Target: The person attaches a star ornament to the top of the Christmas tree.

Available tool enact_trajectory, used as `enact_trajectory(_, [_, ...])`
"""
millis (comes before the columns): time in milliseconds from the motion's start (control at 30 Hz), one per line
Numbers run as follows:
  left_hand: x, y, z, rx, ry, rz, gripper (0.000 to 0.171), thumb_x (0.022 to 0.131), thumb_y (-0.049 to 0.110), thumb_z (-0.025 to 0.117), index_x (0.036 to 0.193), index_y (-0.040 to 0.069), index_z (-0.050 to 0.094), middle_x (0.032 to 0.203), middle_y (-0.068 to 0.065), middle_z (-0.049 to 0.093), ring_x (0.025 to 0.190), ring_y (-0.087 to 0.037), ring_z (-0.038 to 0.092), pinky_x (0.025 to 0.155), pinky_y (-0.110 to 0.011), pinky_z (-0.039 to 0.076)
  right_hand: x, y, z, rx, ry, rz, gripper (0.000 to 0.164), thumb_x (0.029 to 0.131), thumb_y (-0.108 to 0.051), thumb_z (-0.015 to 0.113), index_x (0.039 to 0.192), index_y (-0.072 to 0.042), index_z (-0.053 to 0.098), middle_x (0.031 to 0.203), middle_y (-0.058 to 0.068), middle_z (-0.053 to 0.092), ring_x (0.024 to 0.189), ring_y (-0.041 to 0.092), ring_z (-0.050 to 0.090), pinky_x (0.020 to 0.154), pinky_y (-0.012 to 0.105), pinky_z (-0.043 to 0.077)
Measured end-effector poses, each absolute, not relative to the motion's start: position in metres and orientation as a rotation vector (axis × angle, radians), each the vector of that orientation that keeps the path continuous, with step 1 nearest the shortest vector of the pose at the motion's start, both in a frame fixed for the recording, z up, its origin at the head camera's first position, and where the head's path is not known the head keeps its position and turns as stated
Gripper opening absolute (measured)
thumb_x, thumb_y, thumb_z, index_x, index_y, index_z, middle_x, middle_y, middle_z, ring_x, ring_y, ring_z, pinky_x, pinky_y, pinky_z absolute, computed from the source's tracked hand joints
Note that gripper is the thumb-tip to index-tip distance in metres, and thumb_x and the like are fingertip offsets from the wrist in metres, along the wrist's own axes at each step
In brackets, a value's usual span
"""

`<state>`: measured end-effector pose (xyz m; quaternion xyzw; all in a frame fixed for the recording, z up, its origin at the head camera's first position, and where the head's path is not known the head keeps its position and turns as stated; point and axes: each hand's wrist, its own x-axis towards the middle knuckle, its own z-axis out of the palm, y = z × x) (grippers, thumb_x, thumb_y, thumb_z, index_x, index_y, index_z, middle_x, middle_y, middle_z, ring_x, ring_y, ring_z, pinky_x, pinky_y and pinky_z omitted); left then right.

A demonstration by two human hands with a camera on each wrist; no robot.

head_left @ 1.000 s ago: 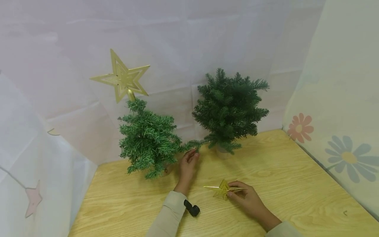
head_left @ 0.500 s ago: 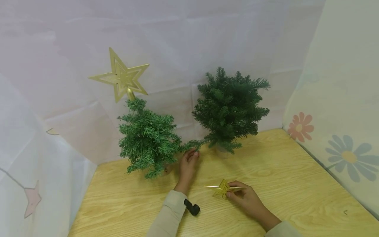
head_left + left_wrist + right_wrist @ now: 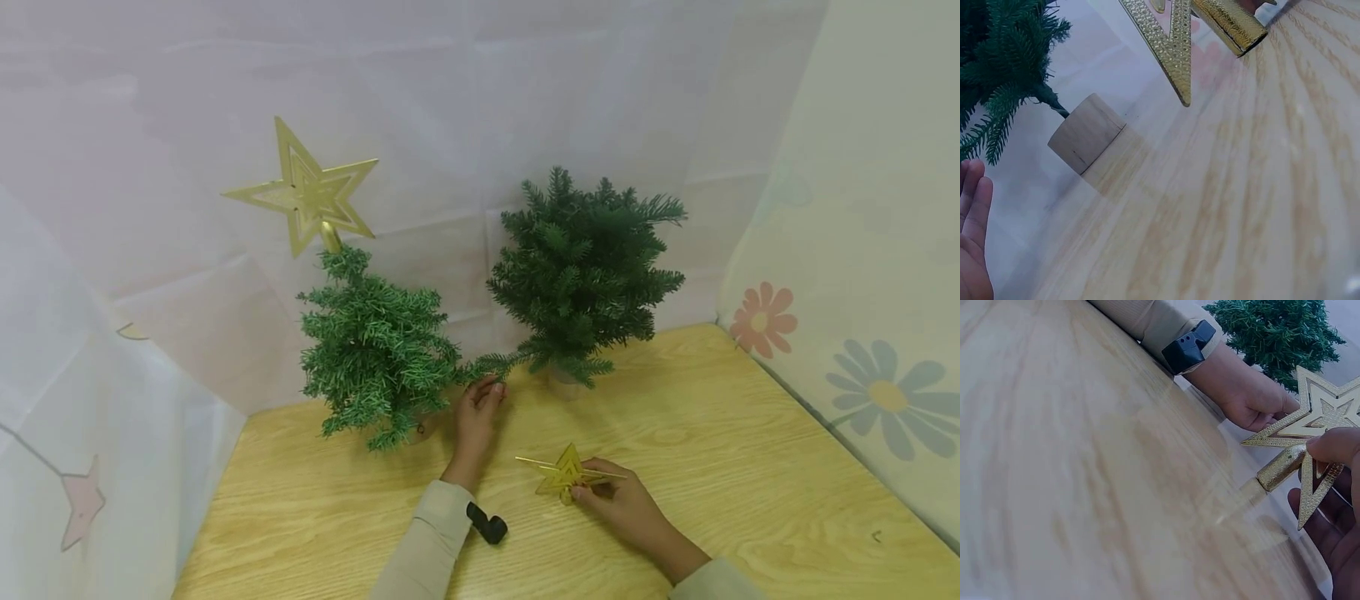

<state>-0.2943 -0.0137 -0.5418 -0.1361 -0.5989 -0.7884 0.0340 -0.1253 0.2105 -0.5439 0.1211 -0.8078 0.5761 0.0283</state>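
Head view, gold star [image 3: 564,475]: lower centre-right of the frame, pinched by the right hand [image 3: 626,508].
Head view, left hand [image 3: 476,421]: centre, fingers relaxed, fingertips by low branches between the trees; contact unclear.
Head view, trees: bright green tree [image 3: 375,350] left of centre, topped by a larger star [image 3: 311,190]; darker tree [image 3: 585,267] right of centre.
Left wrist view, wooden base [image 3: 1087,133]: left of centre; straight fingers [image 3: 977,212] at left edge.
Right wrist view, star's tube [image 3: 1281,467]: lower right, thumb against it.

room between lower star [image 3: 567,475] and darker tree [image 3: 585,271]
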Motion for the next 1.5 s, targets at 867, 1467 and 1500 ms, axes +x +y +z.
enact_trajectory(867, [-0.275, -0.018, -0.522, -0.494, -1.926, -2.362, 0.027, 0.100, 0.011, 0.058, 0.122, -0.004, 0.060, 0.115, -0.035, 0.057, 0.110, -0.058, 0.050, 0.097, -0.057, 0.045, -0.126, 0.210, -0.550, 0.442, -2.547, 1.613, 0.023, 0.091, -0.031, 0.071, 0.111, -0.020, 0.072, 0.116, -0.011, 0.062, 0.102, 0.010, 0.063, 0.081, 0.024, 0.056])
enact_trajectory(1467, [-0.274, -0.018, -0.521, -0.497, -1.926, -2.351, 0.027, 0.100, 0.010, 0.057, 0.122, -0.005, 0.059, 0.114, -0.032, 0.058, 0.104, -0.037, 0.063, 0.096, -0.056, 0.046, -0.126, 0.210, -0.548, 0.348, -2.615, 1.555, 0.037, 0.092, -0.036, 0.068, 0.111, -0.005, 0.072, 0.130, 0.018, 0.057, 0.107, 0.031, 0.064, 0.081, 0.026, 0.056])
enact_trajectory(1500, [-0.274, -0.018, -0.521, -0.495, -1.920, -2.355, 0.027, 0.100, 0.010, 0.057, 0.122, -0.005, 0.059, 0.114, -0.032, 0.058, 0.102, -0.031, 0.064, 0.096, -0.056, 0.046, -0.126, 0.210, -0.548, 0.353, -2.611, 1.562, 0.036, 0.093, -0.036, 0.067, 0.111, -0.005, 0.072, 0.130, 0.019, 0.058, 0.107, 0.031, 0.064, 0.082, 0.027, 0.057])
